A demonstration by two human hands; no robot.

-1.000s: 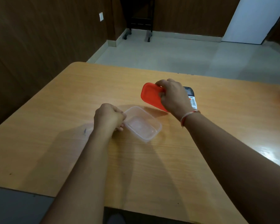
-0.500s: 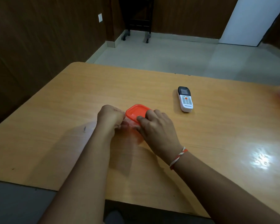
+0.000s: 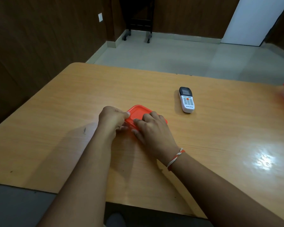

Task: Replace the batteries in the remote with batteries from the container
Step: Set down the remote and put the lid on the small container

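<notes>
Both my hands sealed the container: left hand (image 3: pixel 112 117) pinched the lid (image 3: pixel 138 112) edge, right hand (image 3: pixel 152 128) pressed flat on it; next, check the remote (image 3: pixel 186 99).

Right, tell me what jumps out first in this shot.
The orange lid grabs the eye, mid-table on a small container, with the left hand gripping its left edge and the right hand pressing on top. Beyond them to the right, a white remote lies face up on the wooden table. A bright glare patch shines near the right edge.
</notes>
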